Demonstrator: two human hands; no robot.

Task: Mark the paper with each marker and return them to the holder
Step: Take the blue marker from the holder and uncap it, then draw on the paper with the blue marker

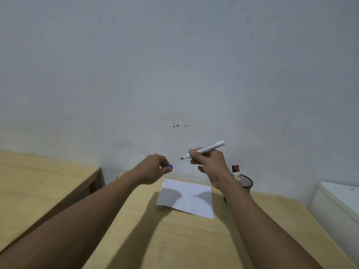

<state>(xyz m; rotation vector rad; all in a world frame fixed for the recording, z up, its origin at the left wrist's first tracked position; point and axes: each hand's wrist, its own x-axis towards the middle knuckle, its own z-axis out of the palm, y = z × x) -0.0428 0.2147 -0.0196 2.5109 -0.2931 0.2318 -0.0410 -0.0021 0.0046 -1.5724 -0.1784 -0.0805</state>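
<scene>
Right hand is gripping an uncapped marker in the air over the paper on the counter, left hand pinches its blue cap. Mesh holder sits just behind, two markers inside.

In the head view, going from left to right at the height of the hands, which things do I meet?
Left hand → blue cap → marker in the right hand → markers in the holder.
</scene>
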